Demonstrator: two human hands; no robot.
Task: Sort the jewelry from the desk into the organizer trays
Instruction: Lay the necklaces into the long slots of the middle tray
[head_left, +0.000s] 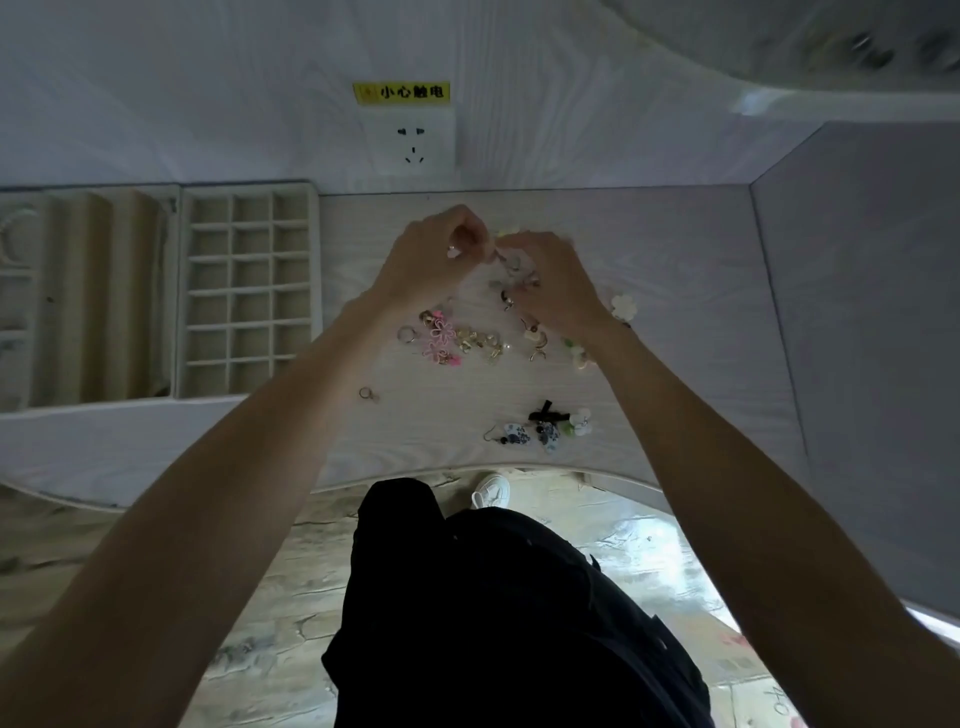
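Head view: both hands meet at the far side of the jewelry pile (467, 338) on the counter (675, 291). The left hand (436, 254) and right hand (550, 286) have fingers curled, pinching one small piece between them. The pieces look light, snaggy and delicate; best pinched by hook or ring. The compartment tray (249, 291) waits left, seemingly empty.

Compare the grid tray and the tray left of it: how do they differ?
The grid tray is split into many small square cells; the left tray has long ridged rolls and wider slots. The grid tray lies nearer the jewelry pile; the left tray is cut off by the frame edge. Both are beige.
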